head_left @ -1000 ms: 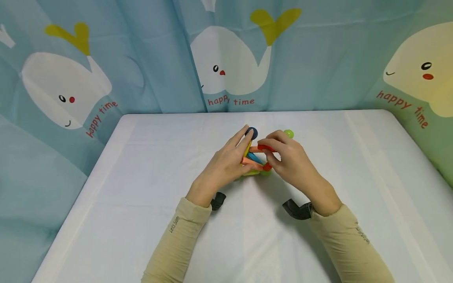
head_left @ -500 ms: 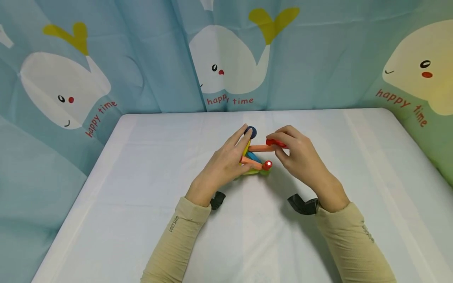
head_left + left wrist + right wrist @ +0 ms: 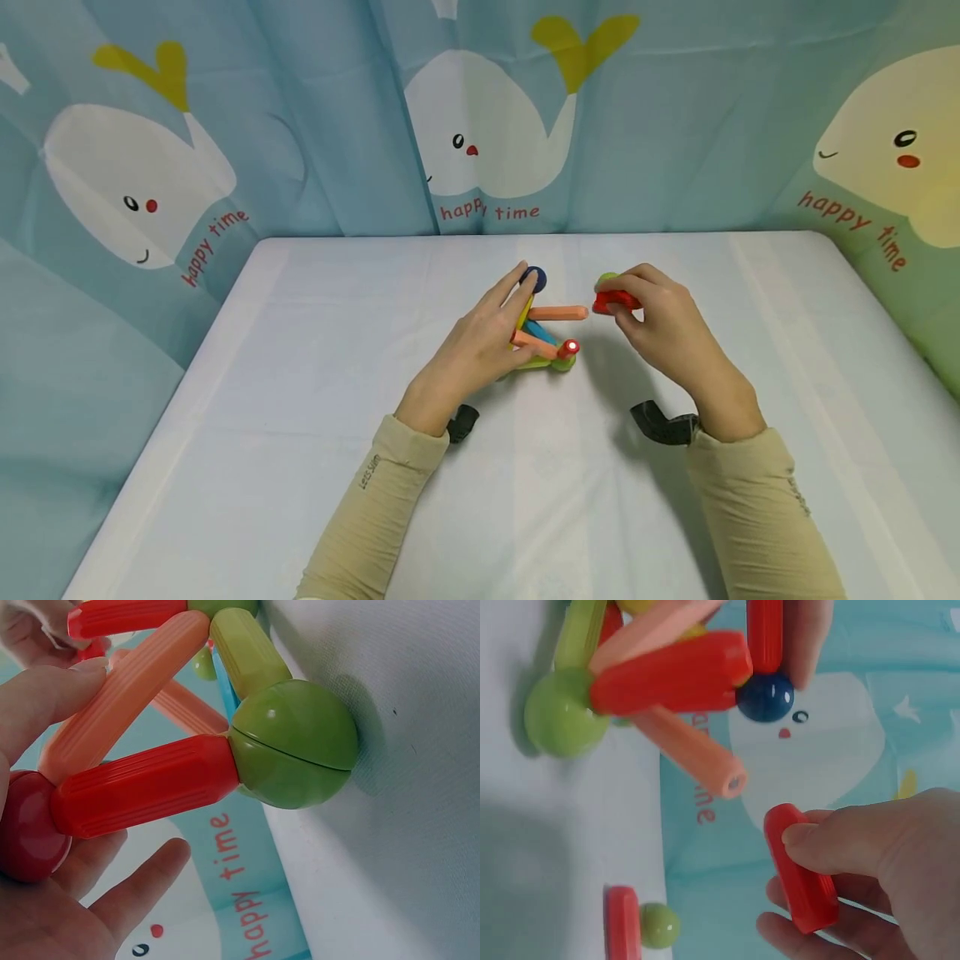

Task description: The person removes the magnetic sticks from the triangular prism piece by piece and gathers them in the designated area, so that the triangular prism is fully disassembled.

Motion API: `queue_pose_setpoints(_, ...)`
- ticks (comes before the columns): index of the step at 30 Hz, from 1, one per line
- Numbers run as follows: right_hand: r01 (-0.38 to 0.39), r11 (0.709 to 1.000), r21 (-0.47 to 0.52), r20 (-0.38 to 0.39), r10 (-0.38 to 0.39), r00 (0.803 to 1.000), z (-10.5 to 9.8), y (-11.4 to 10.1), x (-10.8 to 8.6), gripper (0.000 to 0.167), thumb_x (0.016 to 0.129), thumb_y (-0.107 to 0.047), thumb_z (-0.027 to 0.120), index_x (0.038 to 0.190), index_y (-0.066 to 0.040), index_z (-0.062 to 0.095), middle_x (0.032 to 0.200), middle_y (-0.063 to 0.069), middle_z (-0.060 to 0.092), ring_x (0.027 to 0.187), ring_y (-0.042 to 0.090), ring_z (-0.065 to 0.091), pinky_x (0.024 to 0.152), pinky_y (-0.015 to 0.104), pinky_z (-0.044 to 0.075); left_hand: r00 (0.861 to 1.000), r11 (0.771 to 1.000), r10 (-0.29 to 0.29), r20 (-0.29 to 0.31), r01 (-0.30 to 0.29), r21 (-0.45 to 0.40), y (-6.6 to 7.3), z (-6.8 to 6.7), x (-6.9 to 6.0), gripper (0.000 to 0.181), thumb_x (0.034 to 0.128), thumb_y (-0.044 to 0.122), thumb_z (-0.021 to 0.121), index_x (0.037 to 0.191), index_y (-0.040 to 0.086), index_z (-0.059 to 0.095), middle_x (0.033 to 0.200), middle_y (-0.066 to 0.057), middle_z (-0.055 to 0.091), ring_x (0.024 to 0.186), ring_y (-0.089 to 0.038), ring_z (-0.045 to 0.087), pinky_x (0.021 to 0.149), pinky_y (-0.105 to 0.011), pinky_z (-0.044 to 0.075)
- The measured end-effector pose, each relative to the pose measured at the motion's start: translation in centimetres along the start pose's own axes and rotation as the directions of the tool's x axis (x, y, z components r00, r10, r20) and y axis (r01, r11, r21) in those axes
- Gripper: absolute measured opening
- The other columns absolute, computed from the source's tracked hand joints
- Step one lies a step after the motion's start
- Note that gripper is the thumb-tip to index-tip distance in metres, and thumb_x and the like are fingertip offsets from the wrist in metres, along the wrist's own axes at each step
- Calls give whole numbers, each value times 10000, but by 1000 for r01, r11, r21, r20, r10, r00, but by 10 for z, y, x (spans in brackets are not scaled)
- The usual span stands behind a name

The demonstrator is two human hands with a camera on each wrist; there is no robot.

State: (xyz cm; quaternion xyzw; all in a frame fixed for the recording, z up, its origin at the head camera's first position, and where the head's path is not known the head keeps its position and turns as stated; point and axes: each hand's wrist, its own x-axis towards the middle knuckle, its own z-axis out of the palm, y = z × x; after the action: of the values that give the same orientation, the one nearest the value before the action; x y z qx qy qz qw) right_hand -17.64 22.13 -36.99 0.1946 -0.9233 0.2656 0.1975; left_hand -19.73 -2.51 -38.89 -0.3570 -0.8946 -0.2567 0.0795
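Colourful magnetic rods and balls form a building-toy frame at the table's middle. Its green ball [image 3: 294, 744] stands on the table, with a red rod [image 3: 146, 785] joining it to a red ball [image 3: 30, 826]. My left hand [image 3: 480, 337] holds the frame; its thumb lies on an orange rod [image 3: 124, 697] and a finger reaches the blue ball [image 3: 534, 279]. Another orange rod [image 3: 558, 313] juts right with a free end. To the right, apart from the frame, my right hand [image 3: 671, 333] pinches a loose red rod [image 3: 801, 870] between thumb and fingers.
A loose green ball [image 3: 660, 925] and another red rod [image 3: 622, 922] lie on the table behind my right hand. White cloth covers the table [image 3: 300, 375]. A blue curtain [image 3: 315, 125] with whale prints hangs at the back edge.
My right hand has moved rightward, away from the frame, carrying the red rod. An upright red rod's end at the frame's near right corner has come into sight. My left hand stays put.
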Motion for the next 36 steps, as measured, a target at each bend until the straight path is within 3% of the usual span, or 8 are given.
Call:
queue_pose_setpoints(6, -46, 999, -9, 35, 46, 998, 0, 10, -1, 189, 842, 90, 689, 1016, 22, 721, 960, 126, 675, 861, 270, 649, 750, 444, 546, 1000, 1000, 4, -6, -4, 11, 0, 0, 1, 905, 851, 370, 777, 1548, 37, 304, 1630, -138, 259, 1475, -273, 349, 1052, -391, 486)
queue_pose_setpoints(12, -120, 992, -27, 115, 122, 986, 7, 26, -3, 184, 851, 83, 666, 1020, 34, 720, 978, 184, 698, 866, 324, 577, 745, 431, 469, 998, 998, -57, 39, 57, -20, 1, 0, 1, 905, 867, 359, 769, 1565, 68, 273, 1648, -98, 221, 1487, -248, 326, 1096, -401, 448)
queue_pose_setpoints(19, -156, 988, -22, 159, 158, 975, 23, 44, -6, 168, 841, 94, 667, 979, 31, 739, 991, 221, 733, 879, 370, 568, 801, 464, 442, 999, 1000, -29, 19, 29, -9, 1, -1, 0, 914, 854, 373, 773, 1557, 50, 287, 1640, -126, 237, 1491, -261, 317, 1091, -400, 451)
queue_pose_setpoints(25, -185, 983, -23, 193, 186, 964, 28, 48, -8, 151, 839, 73, 708, 983, 34, 733, 1005, 233, 724, 908, 388, 564, 811, 499, 457, 993, 993, -99, 57, 102, -52, 2, -1, 1, 922, 856, 368, 780, 1572, 97, 266, 1660, -58, 193, 1487, -244, 324, 1107, -414, 437)
queue_pose_setpoints(27, -175, 984, -22, 174, 176, 969, 29, 47, -7, 160, 828, 89, 708, 978, 37, 734, 998, 228, 725, 894, 378, 562, 803, 481, 450, 995, 995, -86, 47, 88, -46, 2, -1, 1, 932, 853, 367, 783, 1572, 88, 261, 1658, -67, 199, 1486, -246, 328, 1097, -408, 447)
queue_pose_setpoints(32, -158, 987, -15, 141, 159, 977, 33, 47, -5, 186, 819, 129, 670, 974, 47, 733, 973, 209, 727, 868, 347, 542, 783, 427, 426, 1000, 1000, 11, -27, -10, 25, 0, 1, 0, 897, 853, 354, 782, 1542, 27, 311, 1625, -135, 270, 1478, -252, 344, 1052, -376, 486)
queue_pose_setpoints(36, -147, 989, -30, 169, 150, 974, 37, 46, -5, 210, 834, 149, 625, 995, 60, 727, 993, 223, 720, 871, 364, 558, 788, 443, 453, 1000, 1000, 7, -21, -6, 17, 1, 0, 0, 906, 847, 373, 782, 1542, 28, 314, 1626, -132, 267, 1479, -252, 341, 1071, -379, 470)
